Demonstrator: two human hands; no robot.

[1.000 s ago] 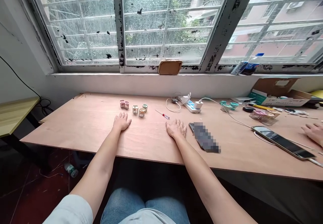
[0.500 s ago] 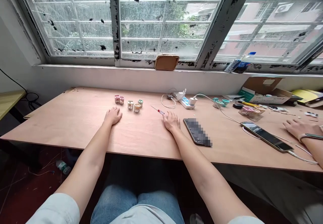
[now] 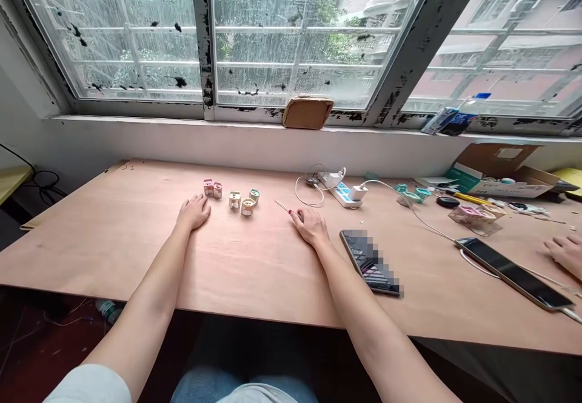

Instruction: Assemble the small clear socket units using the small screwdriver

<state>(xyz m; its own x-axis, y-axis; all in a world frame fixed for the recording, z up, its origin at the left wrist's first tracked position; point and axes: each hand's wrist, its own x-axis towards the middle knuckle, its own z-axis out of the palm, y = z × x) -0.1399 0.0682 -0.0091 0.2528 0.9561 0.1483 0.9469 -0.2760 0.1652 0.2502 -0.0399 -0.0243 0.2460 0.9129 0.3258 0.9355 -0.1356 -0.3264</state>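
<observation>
My left hand [image 3: 194, 212] lies open on the wooden table, its fingers stretched just short of two small pink-topped containers [image 3: 212, 189]. To the right of these sits a cluster of small containers: a yellowish one [image 3: 234, 200], an orange-rimmed one [image 3: 247, 207] and a green-rimmed one [image 3: 254, 196]. My right hand [image 3: 310, 225] rests on the table with its thumb and fingers closed over the handle of a small screwdriver [image 3: 282, 206]. The thin metal shaft points away to the upper left, and most of the handle is hidden under the fingers.
Right of my right arm lies a phone [image 3: 368, 263]. Behind are a power strip [image 3: 344, 196] and white cables. Farther right stand green-topped containers [image 3: 411, 194], pink-topped containers [image 3: 475, 216], a charging phone [image 3: 511, 273], an opened box [image 3: 504, 179] and another person's hand [image 3: 566, 251].
My right hand has closed over the screwdriver's handle, which showed more before. My left hand stays flat by the pink containers. The view has shifted slightly.
</observation>
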